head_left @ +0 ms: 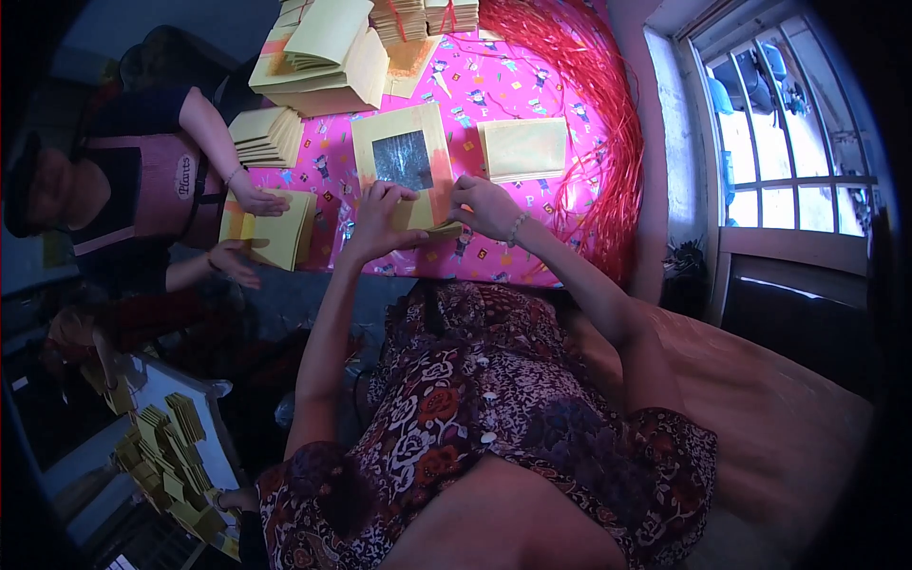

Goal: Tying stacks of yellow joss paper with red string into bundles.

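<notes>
A sheet of yellow paper (388, 130) with an orange patch and a dark, silvery square lies in front of me on the pink table cover. Its near part is bent up into a fold. My left hand (382, 226) grips this folded part, fingers bent over it and thumb along the near side. At the right edge of the fold, my right hand (486, 207) pinches the paper between thumb and fingers. Whether the sheet is single or layered, I cannot tell. Just right of it rests a folded yellow stack (524, 150).
Red plastic strands (608, 142) spread along the table's right side. Tall yellow paper stacks (332, 81) stand at the far left. A co-worker (142, 180) in an apron handles a yellow paper stack (285, 233) at left. A barred window (793, 133) is at right.
</notes>
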`<action>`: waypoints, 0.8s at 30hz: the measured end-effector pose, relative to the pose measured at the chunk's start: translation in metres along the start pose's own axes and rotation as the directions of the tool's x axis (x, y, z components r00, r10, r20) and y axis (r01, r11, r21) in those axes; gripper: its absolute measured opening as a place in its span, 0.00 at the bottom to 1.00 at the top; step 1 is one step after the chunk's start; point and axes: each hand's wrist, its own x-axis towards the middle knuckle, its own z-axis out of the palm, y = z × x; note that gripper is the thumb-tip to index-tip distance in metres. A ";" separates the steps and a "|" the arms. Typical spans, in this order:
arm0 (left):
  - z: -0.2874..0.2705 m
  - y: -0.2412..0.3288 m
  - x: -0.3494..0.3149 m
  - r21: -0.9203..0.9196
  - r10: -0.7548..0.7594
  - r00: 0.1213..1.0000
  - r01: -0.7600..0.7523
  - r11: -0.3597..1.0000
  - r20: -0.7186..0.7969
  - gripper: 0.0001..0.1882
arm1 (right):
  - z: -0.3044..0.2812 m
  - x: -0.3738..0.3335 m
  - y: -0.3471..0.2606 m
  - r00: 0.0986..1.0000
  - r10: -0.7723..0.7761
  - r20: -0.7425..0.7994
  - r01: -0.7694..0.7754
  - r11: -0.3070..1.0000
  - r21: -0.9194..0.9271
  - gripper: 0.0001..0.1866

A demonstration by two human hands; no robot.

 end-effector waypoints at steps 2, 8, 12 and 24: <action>0.001 -0.001 0.000 -0.001 0.000 1.000 0.000 1.000 0.000 0.34 | 0.000 0.000 0.000 1.000 -0.006 0.001 0.006 1.000 -0.002 0.08; 0.003 -0.003 0.000 -0.014 0.018 0.998 -0.019 1.000 -0.054 0.33 | 0.001 -0.002 -0.003 0.999 -0.027 -0.023 0.027 1.000 0.003 0.08; -0.001 -0.001 -0.001 0.013 0.023 0.999 -0.022 1.000 -0.046 0.33 | 0.003 -0.006 -0.002 0.995 -0.081 -0.054 0.080 0.996 -0.026 0.09; -0.009 0.006 0.002 0.040 0.025 0.999 -0.023 0.999 -0.047 0.30 | -0.001 -0.005 0.000 0.997 -0.076 0.005 0.076 0.997 0.034 0.08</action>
